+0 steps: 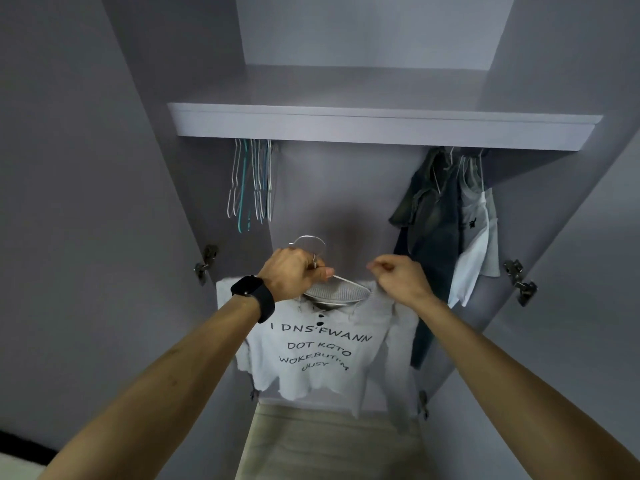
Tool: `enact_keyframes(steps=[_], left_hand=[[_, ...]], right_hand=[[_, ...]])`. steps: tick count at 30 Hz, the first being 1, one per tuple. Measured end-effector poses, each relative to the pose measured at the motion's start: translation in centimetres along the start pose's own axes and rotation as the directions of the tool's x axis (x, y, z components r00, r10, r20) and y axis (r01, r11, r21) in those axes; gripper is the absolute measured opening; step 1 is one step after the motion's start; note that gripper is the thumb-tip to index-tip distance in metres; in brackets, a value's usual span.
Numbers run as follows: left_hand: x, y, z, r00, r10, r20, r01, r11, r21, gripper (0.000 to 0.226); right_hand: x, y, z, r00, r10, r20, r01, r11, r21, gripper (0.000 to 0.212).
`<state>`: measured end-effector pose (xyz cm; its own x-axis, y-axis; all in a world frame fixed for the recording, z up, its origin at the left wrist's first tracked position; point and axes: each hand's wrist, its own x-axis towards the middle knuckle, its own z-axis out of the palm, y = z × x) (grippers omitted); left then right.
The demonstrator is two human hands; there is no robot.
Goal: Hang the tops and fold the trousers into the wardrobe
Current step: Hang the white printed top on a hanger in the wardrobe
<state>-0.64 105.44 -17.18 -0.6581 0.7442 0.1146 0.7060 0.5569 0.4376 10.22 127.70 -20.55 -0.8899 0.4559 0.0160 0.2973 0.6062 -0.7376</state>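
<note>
A light grey top [322, 355] with black lettering hangs on a silver wire hanger [343, 282] in front of the open wardrobe. My left hand [294, 275], with a black watch on the wrist, grips the hanger just below its hook [308, 240]. My right hand [398, 278] pinches the top's right shoulder at the collar. The hook is below the rail and free of it.
Several bare hangers [249, 181] hang at the rail's left end. Dark and white garments [446, 220] hang at its right end. A white shelf [381, 128] runs above the rail. Both doors stand open, with hinges [519, 282] at the sides. A beige surface [329, 445] lies below.
</note>
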Motion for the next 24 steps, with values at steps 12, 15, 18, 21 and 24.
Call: enact_keyframes(steps=[12, 15, 18, 21, 24], left_hand=[[1.0, 0.1, -0.1, 0.999, -0.044, -0.016, 0.045, 0.999, 0.026, 0.028], [1.3, 0.3, 0.3, 0.998, -0.057, -0.03, 0.058, 0.998, 0.017, 0.03], [1.2, 0.1, 0.3, 0.997, -0.07, -0.03, 0.069, 0.997, -0.021, 0.031], [0.7, -0.1, 0.6, 0.998, -0.067, 0.0, 0.067, 0.998, -0.017, 0.031], [0.4, 0.0, 0.9, 0.997, -0.068, 0.02, 0.068, 0.997, -0.029, 0.03]], right_hand=[[-1.7, 2.5, -0.2, 0.918, -0.383, 0.107, 0.393, 0.831, -0.393, 0.034], [-1.2, 1.3, -0.2, 0.882, -0.468, 0.06, 0.455, 0.811, -0.367, 0.028], [-1.2, 1.0, -0.2, 0.879, -0.475, 0.039, 0.459, 0.821, -0.338, 0.027], [-1.9, 2.0, -0.1, 0.902, -0.421, 0.095, 0.425, 0.83, -0.362, 0.036], [-2.4, 3.1, 0.0, 0.932, -0.318, 0.175, 0.362, 0.842, -0.4, 0.049]])
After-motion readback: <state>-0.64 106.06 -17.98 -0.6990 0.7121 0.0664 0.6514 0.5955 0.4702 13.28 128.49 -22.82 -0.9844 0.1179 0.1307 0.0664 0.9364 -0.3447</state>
